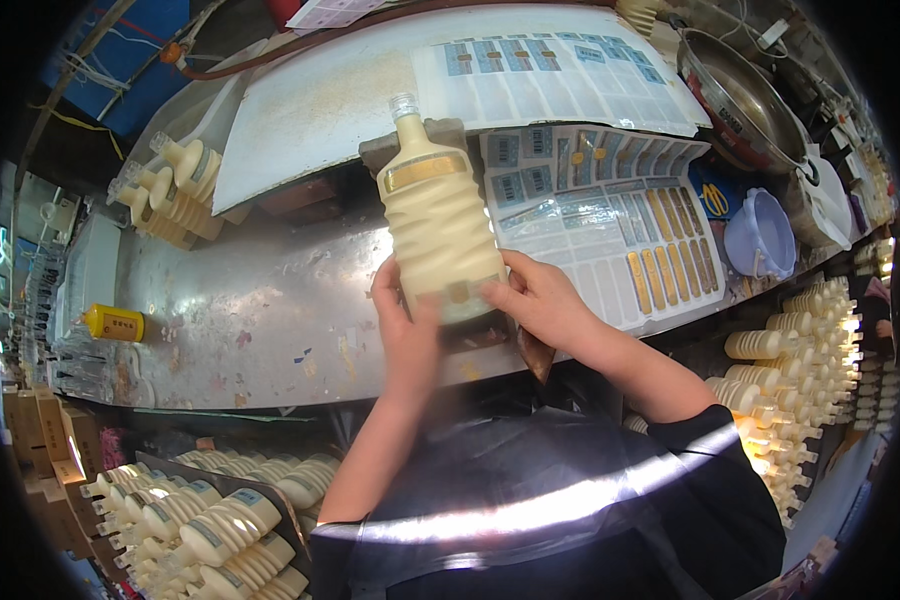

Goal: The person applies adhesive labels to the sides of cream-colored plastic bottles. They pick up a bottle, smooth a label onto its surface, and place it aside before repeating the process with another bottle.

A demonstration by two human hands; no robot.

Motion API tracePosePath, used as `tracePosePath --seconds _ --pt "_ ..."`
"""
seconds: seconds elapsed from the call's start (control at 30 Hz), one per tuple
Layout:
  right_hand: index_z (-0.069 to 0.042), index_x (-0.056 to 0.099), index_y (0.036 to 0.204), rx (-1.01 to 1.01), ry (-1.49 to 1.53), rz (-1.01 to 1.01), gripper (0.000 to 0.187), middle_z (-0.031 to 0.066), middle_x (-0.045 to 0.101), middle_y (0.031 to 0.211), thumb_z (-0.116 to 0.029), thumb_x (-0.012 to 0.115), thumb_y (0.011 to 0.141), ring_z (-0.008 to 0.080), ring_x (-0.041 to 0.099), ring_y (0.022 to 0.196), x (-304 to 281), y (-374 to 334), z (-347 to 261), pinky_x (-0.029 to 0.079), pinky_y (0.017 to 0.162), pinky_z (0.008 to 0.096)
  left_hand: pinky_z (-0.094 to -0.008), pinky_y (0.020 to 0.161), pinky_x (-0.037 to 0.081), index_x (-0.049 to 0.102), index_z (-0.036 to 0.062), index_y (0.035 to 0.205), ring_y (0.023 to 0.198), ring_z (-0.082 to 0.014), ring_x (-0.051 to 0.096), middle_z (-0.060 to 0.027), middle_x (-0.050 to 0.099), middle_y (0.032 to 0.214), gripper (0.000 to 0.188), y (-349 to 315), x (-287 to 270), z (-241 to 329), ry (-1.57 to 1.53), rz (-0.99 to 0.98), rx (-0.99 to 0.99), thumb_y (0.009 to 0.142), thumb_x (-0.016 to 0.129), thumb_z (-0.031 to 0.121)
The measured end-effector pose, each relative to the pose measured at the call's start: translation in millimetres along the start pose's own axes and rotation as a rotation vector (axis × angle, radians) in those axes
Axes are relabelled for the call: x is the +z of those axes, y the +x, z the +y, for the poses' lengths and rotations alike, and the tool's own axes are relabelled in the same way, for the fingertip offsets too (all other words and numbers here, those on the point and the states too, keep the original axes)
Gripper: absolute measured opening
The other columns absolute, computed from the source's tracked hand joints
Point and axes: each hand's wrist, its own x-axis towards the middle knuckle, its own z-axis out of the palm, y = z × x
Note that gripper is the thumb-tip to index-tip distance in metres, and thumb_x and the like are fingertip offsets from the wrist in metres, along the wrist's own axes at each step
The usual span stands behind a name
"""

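Note:
A cream bottle (438,215) with wavy ridged sides lies in front of me, its clear threaded neck pointing away. A gold label (425,171) crosses its shoulder, and a blue-grey label (459,292) sits near its base. My left hand (407,318), slightly blurred, grips the base from the left. From the right, my right hand (538,297) holds the same end, its thumb on the lower label. A dark block (378,152) is partly hidden behind the bottle's shoulder. Just right of the bottle are sheets of gold strip labels (667,250) and blue labels (537,150).
A white board (315,115) with more label sheets covers the table's far side. Labelled bottles (177,195) lie at the far left, near a yellow container (114,323). A lilac bucket (759,235) and large pan (742,95) stand right. Stacked bottles (215,525) flank me.

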Motion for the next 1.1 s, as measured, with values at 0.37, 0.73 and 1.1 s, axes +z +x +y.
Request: tracePosePath --seconds 0.37,0.73,1.1 --pt "-0.003 0.067 0.129 -0.038 0.146 0.076 0.053 0.0098 0.070 0.077 -0.040 0.072 0.092 0.0170 0.066 0.068 9.5 8.2 21.3 0.054 0.067 0.0325 -0.0375 0.120 0.027 0.026 0.0000 0.155 0.141 -0.0232 0.037 -0.0153 0.037 0.153 0.064 1.4 6.4 -3.9 -0.079 0.015 0.019 0.105 0.057 0.026" --pt "-0.003 0.069 0.126 0.025 0.131 0.083 0.051 0.0081 0.068 0.075 -0.039 0.073 0.090 0.0145 0.065 0.065 9.4 2.5 6.3 0.053 0.065 0.0316 -0.0374 0.120 0.028 0.027 -0.0005 0.155 0.141 -0.0233 0.038 -0.0154 0.038 0.154 0.062 -0.3 4.0 -4.1 -0.103 0.011 0.031 0.105 0.056 0.024" --pt "-0.003 0.068 0.127 0.005 0.127 0.099 0.050 0.0087 0.070 0.081 -0.040 0.070 0.093 0.0152 0.065 0.073 12.5 3.3 10.8 0.053 0.070 0.0320 -0.0374 0.119 0.029 0.029 0.0001 0.155 0.140 -0.0231 0.040 -0.0143 0.040 0.153 0.062 -0.3 3.5 -5.3 -0.118 0.018 0.046 0.106 0.055 0.027"
